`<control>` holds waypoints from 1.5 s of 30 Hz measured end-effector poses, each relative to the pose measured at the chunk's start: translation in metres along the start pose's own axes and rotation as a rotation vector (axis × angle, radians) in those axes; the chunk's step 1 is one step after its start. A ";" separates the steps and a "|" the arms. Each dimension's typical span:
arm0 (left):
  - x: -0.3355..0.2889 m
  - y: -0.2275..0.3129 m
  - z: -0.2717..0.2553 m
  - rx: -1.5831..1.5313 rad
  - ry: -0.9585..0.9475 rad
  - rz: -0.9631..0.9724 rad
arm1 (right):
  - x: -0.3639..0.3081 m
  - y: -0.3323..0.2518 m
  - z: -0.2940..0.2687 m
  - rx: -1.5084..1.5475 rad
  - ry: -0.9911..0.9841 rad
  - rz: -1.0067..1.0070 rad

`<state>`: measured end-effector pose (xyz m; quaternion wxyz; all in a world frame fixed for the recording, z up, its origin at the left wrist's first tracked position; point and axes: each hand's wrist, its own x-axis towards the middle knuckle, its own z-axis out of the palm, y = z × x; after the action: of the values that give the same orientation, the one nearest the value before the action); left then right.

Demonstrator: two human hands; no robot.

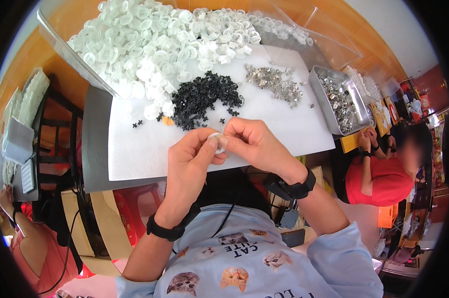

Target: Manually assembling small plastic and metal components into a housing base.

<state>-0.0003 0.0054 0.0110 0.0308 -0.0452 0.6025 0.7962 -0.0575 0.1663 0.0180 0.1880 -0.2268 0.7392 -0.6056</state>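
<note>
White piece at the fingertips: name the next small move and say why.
Probably a slight turn of the white piece, to show more of it: the left hand and the right hand both pinch it, and together they hide part of it.

My left hand (188, 155) and right hand (259, 145) meet, fingers (242, 125) curled and thumbs (203, 155) pinching, my bare forearms (144, 252) angling inward from the near side.

At bottom centre, you wear a pale-blue top (254, 263) with loose sleeves (346, 253), printed with kitten faces (234, 279) and dark lettering (244, 252). Black wrist straps (310, 182) carrying boxy dark modules (280, 186) sit left and right of centre.
</note>
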 end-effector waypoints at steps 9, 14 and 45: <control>-0.004 0.001 -0.001 -0.017 -0.005 0.003 | 0.000 0.001 0.000 0.027 -0.022 -0.008; -0.005 -0.001 -0.004 -0.121 -0.013 -0.012 | 0.002 -0.004 0.002 0.054 0.011 0.031; -0.004 0.007 0.000 -0.032 -0.032 -0.028 | 0.023 -0.091 -0.102 -0.342 0.549 -0.127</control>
<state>0.0032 0.0032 0.0183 0.0511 -0.0412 0.5882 0.8060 -0.1233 0.2206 0.1274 -0.0972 -0.1292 0.8377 -0.5216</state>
